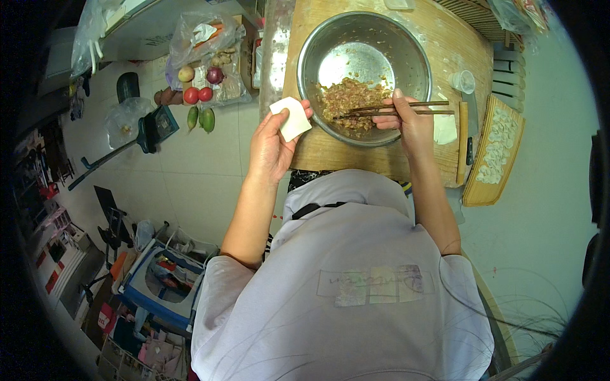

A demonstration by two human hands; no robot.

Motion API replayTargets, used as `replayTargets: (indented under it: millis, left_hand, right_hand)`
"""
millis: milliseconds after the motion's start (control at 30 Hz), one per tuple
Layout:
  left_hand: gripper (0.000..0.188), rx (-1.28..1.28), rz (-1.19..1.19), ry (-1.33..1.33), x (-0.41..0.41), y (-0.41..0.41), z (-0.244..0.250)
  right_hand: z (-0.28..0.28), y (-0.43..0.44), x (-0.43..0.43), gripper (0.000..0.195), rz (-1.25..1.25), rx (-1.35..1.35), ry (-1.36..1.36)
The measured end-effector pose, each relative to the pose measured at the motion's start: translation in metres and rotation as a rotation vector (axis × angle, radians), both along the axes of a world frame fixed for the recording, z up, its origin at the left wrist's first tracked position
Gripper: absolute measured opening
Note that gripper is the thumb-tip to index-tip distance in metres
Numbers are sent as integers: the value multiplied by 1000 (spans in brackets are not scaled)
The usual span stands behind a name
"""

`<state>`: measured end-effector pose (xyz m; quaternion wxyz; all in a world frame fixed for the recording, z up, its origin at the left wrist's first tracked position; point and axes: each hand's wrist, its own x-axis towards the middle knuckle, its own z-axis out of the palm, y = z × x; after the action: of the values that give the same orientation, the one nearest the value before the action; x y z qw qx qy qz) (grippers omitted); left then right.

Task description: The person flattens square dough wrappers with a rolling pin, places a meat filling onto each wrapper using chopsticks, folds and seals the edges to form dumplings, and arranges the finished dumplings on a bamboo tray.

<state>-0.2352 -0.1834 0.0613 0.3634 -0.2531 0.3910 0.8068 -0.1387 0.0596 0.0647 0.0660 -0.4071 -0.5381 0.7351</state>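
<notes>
My left hand (276, 143) holds a square white dough wrapper (291, 120), thumb on top, just left of a large stainless steel bowl (364, 33). Minced filling (350, 97) lies in the near part of the bowl. Over the bowl's right side, my right hand (412, 121) grips a pair of wooden chopsticks (374, 112), their tips in the filling. Right of that hand, more white wrappers (444, 129) lie on the wooden table (329, 157), partly hidden by the hand and wrist.
A wooden rolling stick (462, 143), a knife (471, 114) and a clear plastic cup (462, 82) are at the table's right. Beyond stands a bamboo tray (483, 195) of folded dumplings (498, 143). Vegetables, a plastic bag (178, 43) and a dustpan (157, 128) are at the left.
</notes>
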Motion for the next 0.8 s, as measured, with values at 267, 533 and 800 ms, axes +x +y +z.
replayTargets:
  millis: [267, 533, 800]
  left_hand:
    - [37, 11, -4, 18, 0, 2, 6]
    - [41, 303, 9, -22, 2, 37, 33]
    - [41, 478, -19, -151, 2, 72, 48]
  right_hand:
    - [17, 15, 15, 35, -88, -110, 36]
    - [79, 4, 28, 33, -3, 259, 236]
    - [112, -16, 36, 23, 544, 1232, 495]
